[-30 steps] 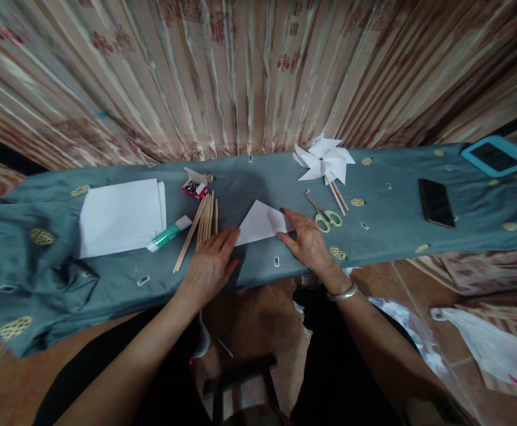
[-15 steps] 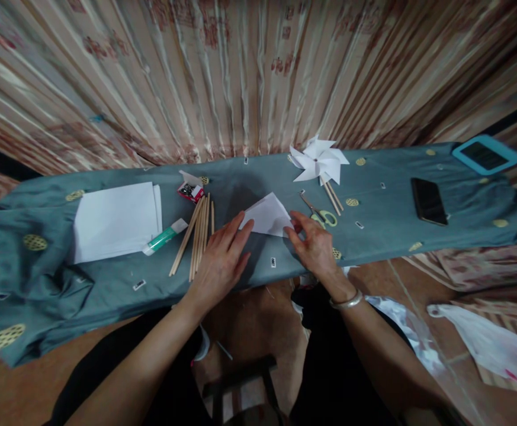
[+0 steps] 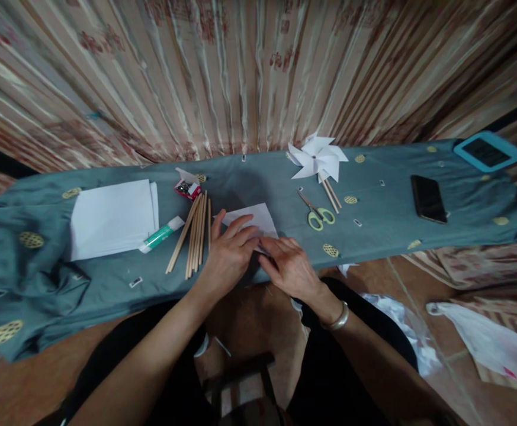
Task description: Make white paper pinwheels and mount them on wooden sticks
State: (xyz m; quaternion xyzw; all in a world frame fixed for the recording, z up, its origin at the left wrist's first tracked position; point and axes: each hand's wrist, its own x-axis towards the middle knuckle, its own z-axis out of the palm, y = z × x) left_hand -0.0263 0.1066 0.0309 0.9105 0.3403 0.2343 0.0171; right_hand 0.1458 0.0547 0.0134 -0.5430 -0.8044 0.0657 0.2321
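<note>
A small folded piece of white paper (image 3: 257,218) lies on the cloth in front of me, its near edge partly hidden under my fingers. My left hand (image 3: 231,251) rests over its left and near side, fingers spread and stretched across it. From the right, my right hand (image 3: 291,267), with a bracelet at the wrist, has thumb and index finger at the paper's near edge, seemingly pinching it. Both hands' fingertips almost meet there. Several wooden sticks (image 3: 196,236) lie just left of my left hand. Green-handled scissors (image 3: 315,213) lie beyond my right hand.
On the cloth-covered table (image 3: 382,219) are a paper stack (image 3: 111,219), a green-and-white tube (image 3: 160,234), an open red box (image 3: 188,188), a white paper pinwheel (image 3: 315,157) on sticks, a phone (image 3: 429,199) and a blue-framed device (image 3: 488,150). A curtain (image 3: 249,77) hangs behind.
The folded paper has turned and come nearer to me. My right hand has moved left and nearer, closing in on my left hand, whose fingers now reach across the paper.
</note>
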